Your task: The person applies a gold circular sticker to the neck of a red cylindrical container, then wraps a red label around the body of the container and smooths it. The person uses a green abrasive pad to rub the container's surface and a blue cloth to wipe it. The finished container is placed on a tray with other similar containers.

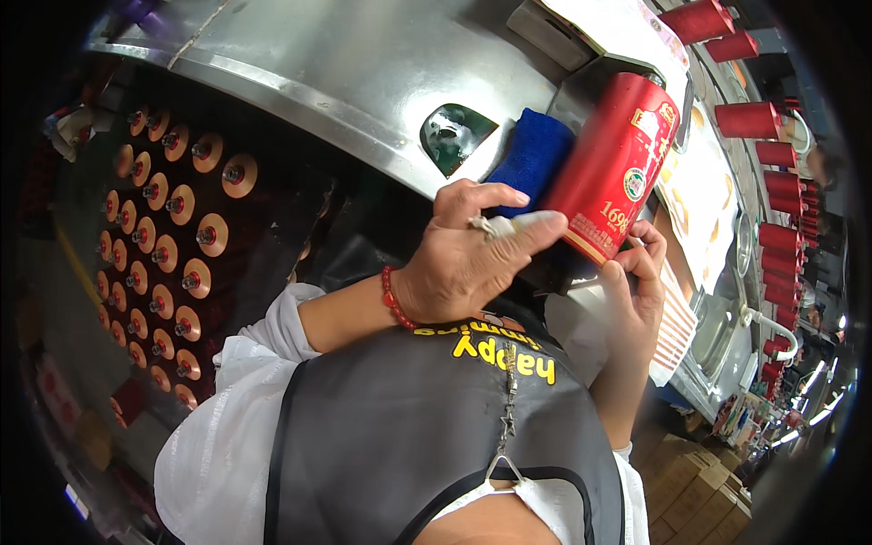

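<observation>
A red cylindrical bottle (618,163) with gold print lies tilted on a metal fixture in front of me. My left hand (472,250) is at its near end, thumb and forefinger spread apart. A whitish cover wraps the thumb, whose tip rests by the bottle's lower edge; a white band or scrap shows on another finger. My right hand (639,277) has its fingers bent and pinched at the lower right edge of the bottle. Whether something small is between those fingertips is hidden. A folded blue cloth (536,154) sits left of the bottle, just beyond my left hand.
On the left stand rows of red bottles with gold-coloured shoulders (207,234). A metal worktop (363,68) with a cut-out (457,136) spans the far side. Printed sheets (695,204) lie to the right, beside a line of red cylinders (779,195). Cardboard boxes (695,490) are stacked lower right.
</observation>
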Demonstrator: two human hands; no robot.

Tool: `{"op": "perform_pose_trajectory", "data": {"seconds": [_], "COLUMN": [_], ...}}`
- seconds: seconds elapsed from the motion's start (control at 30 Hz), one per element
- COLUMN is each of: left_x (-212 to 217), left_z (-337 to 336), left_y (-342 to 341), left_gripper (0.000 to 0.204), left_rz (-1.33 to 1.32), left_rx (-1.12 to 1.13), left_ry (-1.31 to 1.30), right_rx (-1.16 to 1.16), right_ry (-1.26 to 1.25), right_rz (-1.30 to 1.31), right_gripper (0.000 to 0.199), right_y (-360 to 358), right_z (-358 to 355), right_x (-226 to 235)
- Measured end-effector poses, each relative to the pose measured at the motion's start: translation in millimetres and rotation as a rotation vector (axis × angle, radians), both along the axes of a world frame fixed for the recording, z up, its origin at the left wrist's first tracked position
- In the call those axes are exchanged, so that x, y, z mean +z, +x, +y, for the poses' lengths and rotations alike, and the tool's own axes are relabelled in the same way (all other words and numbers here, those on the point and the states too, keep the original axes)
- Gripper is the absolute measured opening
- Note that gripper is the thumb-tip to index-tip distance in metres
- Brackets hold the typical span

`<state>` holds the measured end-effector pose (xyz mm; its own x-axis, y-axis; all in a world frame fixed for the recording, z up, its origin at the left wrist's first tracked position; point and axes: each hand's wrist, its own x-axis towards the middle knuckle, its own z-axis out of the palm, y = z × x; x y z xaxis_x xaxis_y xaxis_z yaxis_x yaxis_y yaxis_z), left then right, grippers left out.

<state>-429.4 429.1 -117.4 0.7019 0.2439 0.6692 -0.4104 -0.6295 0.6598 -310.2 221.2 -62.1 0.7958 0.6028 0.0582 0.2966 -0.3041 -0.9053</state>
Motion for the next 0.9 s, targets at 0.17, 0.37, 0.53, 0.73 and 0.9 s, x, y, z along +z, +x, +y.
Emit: {"op": "perform_pose_trajectory", "data": {"seconds": [0.17, 0.37, 0.53, 0.73, 0.9], "left_x": [-22.3, -6.9, 11.7, -12.8, 3.8], "left_z": [-1.1, 8.9, 8.7, 3.9, 11.3], "left_y": [-0.2, 9.0, 14.8, 9.2, 15.6], "left_gripper": [0.048, 0.042, 0.037, 0.044, 0.038], "left_rz": [0.016, -0.089, -0.149, -0.093, -0.123], "left_rx": [-0.020, -0.015, -0.052, -0.043, -0.122], "left_ry": [-0.158, 0.082, 0.322, -0.061, 0.073], "right_rx": [-0.001, 0.007, 0.032, 0.046, 0.069], "right_ry": [-0.011, -0.010, -0.011, -0.028, -0.012], "right_rz": [-0.011, -0.028, -0.059, -0.076, -0.058], "right_gripper": [0.025, 0.026, 0.026, 0.026, 0.026], "right_y": [-0.5, -0.4, 2.1, 4.5, 5.3], "right_z": [2.2, 4.4, 3.5, 2.2, -2.6], "right_x": [2.6, 5.5, 1.6, 3.5, 3.5]}}
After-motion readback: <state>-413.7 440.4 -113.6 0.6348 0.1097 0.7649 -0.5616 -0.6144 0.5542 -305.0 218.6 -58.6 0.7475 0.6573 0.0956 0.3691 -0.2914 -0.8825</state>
